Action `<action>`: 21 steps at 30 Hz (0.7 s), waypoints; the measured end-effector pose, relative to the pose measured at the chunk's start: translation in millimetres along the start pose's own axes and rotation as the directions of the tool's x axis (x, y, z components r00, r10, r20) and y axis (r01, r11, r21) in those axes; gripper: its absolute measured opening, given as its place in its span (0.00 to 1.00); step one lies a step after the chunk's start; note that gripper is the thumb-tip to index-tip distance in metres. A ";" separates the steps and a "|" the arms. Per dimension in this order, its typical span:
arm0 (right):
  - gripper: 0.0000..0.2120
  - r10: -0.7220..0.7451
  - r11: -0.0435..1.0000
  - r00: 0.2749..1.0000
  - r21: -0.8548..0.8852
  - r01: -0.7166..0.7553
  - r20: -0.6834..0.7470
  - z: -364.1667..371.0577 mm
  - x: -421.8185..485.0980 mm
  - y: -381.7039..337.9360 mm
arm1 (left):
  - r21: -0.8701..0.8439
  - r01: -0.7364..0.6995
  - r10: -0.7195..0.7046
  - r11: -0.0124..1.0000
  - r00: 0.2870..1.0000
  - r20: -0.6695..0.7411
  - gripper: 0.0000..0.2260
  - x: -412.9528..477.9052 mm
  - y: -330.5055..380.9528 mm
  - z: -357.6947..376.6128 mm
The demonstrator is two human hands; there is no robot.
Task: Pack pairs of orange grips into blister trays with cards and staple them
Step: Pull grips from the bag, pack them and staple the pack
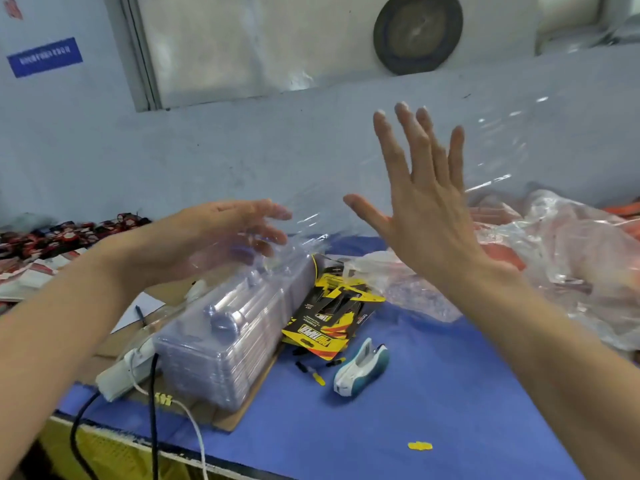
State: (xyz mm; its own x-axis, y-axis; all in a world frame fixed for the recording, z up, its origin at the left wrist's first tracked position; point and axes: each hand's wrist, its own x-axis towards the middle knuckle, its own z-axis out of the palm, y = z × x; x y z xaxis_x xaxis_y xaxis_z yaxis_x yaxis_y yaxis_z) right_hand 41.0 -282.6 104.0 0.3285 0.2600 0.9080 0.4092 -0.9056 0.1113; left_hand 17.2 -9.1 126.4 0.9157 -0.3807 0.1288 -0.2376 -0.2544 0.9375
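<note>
We see the right hand (426, 209) raised, palm forward, fingers straight and spread, and the left hand (228, 230) at 9 o'clock, its blurred fingers loosely extended behind a clear film (346, 188). The stack of blister trays (221, 344) lies at 7 o'clock, touching the cards (332, 317). The stapler (360, 367) lies at 6 o'clock, and the orange grips (621, 210) show dimly in bags (571, 258) at 3 o'clock
</note>
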 end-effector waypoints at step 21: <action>0.14 0.258 0.965 0.543 -0.185 -0.187 0.799 36.1 -215.6 190.8 | 0.998 0.054 -0.049 0.038 0.997 -0.052 0.13 84.9 -220.8 119.5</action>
State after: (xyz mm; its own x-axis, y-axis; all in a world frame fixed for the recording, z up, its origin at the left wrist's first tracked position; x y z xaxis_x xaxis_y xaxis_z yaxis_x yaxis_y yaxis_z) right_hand 78.9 -499.4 -85.1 0.9643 0.1755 0.1986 0.1765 -0.9842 0.0126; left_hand 108.7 -91.5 -108.3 0.9418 -0.3211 0.0995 -0.2832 -0.9174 -0.2797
